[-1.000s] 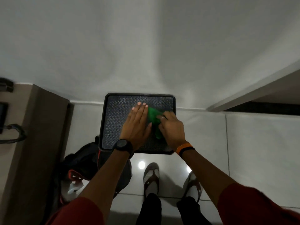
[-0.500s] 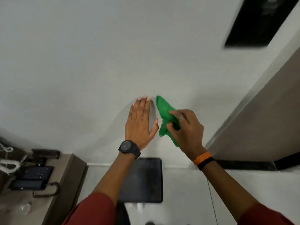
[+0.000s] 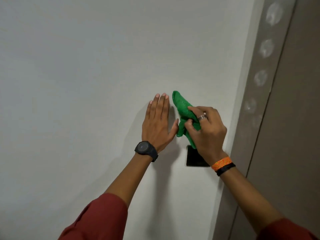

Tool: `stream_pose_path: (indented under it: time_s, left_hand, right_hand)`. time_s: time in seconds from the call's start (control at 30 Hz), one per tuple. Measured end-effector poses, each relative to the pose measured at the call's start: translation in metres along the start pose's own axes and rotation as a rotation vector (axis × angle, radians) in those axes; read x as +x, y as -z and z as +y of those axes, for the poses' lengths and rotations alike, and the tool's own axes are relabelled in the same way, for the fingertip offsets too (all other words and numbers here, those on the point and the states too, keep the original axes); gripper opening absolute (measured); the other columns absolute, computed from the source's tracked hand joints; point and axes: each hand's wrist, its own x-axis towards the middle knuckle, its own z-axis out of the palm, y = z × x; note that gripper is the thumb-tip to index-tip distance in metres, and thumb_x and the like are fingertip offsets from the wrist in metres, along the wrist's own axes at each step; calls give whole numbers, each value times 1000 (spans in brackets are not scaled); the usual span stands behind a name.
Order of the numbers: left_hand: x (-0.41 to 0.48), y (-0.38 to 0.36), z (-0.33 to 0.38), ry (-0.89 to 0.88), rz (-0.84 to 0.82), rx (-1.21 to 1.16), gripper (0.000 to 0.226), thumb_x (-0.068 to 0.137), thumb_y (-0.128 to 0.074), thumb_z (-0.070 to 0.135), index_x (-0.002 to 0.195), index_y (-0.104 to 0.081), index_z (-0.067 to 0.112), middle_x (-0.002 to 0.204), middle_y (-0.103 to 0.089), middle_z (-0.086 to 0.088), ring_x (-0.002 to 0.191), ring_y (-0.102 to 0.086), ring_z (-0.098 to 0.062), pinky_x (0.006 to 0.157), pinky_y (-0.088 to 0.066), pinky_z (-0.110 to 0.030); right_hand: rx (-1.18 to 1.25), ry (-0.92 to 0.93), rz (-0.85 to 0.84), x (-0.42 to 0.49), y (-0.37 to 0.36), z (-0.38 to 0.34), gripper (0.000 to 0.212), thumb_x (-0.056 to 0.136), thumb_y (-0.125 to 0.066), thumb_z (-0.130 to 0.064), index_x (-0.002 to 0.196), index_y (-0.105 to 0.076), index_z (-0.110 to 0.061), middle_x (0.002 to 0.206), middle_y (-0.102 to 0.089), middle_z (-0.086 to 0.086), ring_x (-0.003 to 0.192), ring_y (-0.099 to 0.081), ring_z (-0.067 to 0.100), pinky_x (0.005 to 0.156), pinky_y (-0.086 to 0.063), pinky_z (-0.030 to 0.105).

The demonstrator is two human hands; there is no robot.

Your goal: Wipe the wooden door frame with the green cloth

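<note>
Green cloth (image 3: 183, 116) bunched in the right hand (image 3: 206, 130), fingers curled shut around its middle, one pointed end sticking up toward 11 o'clock and a shorter fold hanging toward 7 o'clock; gathered that way, probably, to make a firm pad with a free edge for rubbing. Left hand (image 3: 159, 122) at 9 o'clock of the cloth, flat and fully open, palm toward the white wall (image 3: 86, 75), holding nothing; thumb tip just beside the cloth's lower fold, contact not clear. Likely there for balance or to smooth the cloth; impossible to say which.

Wooden door frame (image 3: 256, 110) at 3 o'clock of the right hand, a brownish-grey upright strip with pale round smudges (image 3: 266, 48) in a column running up toward 1 o'clock, evidently the dirt to clear. Cloth well short of the frame, against the wall only. Wiping not yet begun. Small black wall plate (image 3: 194, 158) at 6 o'clock of the cloth, partly behind the right wrist.
</note>
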Motion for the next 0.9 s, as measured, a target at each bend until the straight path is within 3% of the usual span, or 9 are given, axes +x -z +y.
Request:
stream_pose_path:
  time_s: [0.33,0.43,0.5,0.53,0.6,0.63,0.7,0.77,0.9]
  left_hand:
    - [160,13,73,-128,196,27,73,100,-42,41,157,-26,-2,164,-30,-18,155,-23,-32,129,-14,-45]
    - [188,6,95,-151,221,31,73,100,-41,41,157,-25,-2,164,-29,-18,155,-22,-32,129,-13,-45]
    - [203,-2,107,-178,231,41,73,100,-42,41,157,-25,-2,164,-29,-18,155,-22,-32,129,-14,-46]
    - [208,-6,111,-187,231,47,73,100,-42,41,157,-25,-2,164,-29,-18,155,-22,-32,129,-14,-46]
    - [216,-14,116,-196,221,51,73,100,-42,41,157,-25,-2,165,-28,-18,155,-21,-32,129,-14,-46]
    - [219,-19,119,-198,211,47,73,101,-42,41,157,-24,-2,165,-27,-18,155,-20,-32,129,-13,-46]
    - [223,-28,121,-201,186,53,73,101,-40,43,158,-23,-1,165,-26,-19,156,-19,-33,129,-13,-46]
    - [225,-37,122,-209,173,81,73,101,-36,43,158,-24,-1,165,-26,-19,156,-18,-33,129,-13,-47]
    - [228,-51,122,-231,168,103,74,100,-38,44,159,-22,0,167,-22,-19,157,-15,-33,129,-13,-49]
  right_hand:
    - [-130,156,398,178,60,60,35,79,-73,4,112,-79,-7,103,-75,16,91,-70,35,77,-53,37]
    - [-186,141,467,218,74,83,39,81,-68,2,117,-77,-9,113,-74,15,98,-70,35,80,-53,37]
    - [-230,78,286,234,77,105,48,85,-62,2,133,-68,-4,133,-68,19,118,-65,39,100,-53,41]
    - [-269,25,107,236,75,114,56,88,-59,1,144,-57,-1,146,-59,23,132,-57,41,114,-46,48]
    - [-424,-24,-249,228,67,129,75,95,-57,-8,162,-25,-1,169,-24,26,158,-22,40,131,-17,55]
    - [-456,-15,-337,221,62,138,81,99,-55,-15,165,-10,-3,173,-5,24,162,-4,37,133,-5,53]
    - [-411,34,-336,211,54,150,84,104,-50,-30,166,1,-5,173,9,21,162,10,34,133,3,49]
    - [-355,81,-263,213,50,157,76,109,-44,-38,166,-5,-8,174,4,19,162,6,32,133,2,45]
    - [-384,160,-152,243,44,169,61,112,-38,-29,166,-16,-11,175,-10,15,163,-6,30,133,-4,46]
